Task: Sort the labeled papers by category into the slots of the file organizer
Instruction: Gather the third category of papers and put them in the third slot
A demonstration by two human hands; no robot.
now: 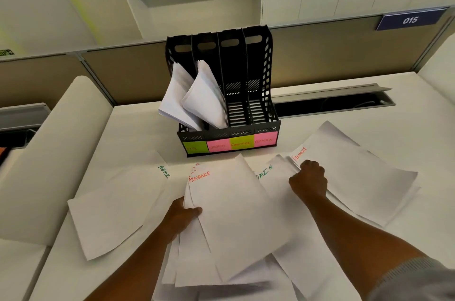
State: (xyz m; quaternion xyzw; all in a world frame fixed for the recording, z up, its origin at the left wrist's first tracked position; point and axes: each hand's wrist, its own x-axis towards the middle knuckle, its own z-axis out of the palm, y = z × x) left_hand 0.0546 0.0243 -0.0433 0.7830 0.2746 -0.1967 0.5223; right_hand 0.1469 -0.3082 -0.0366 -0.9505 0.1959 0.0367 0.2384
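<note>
Loose papers [246, 234] are spread across the lower frame; one stack's edge is pinched by the left hand [182, 217], while another sheet right of centre is gripped by the right hand [309, 181]. Behind stands the file organizer [261, 94], two left slots filled.

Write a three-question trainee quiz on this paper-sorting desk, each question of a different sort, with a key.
1. True or false: all four slots of the file organizer hold papers.
2. Which word is on the sheet under the right hand? A) ADMIN B) FINANCE C) SPORTS
3. Fill in: the left hand grips a stack whose top sheet reads ____.

Key: 1 false, only the two left slots are filled; 2 B; 3 FINANCE.
</note>
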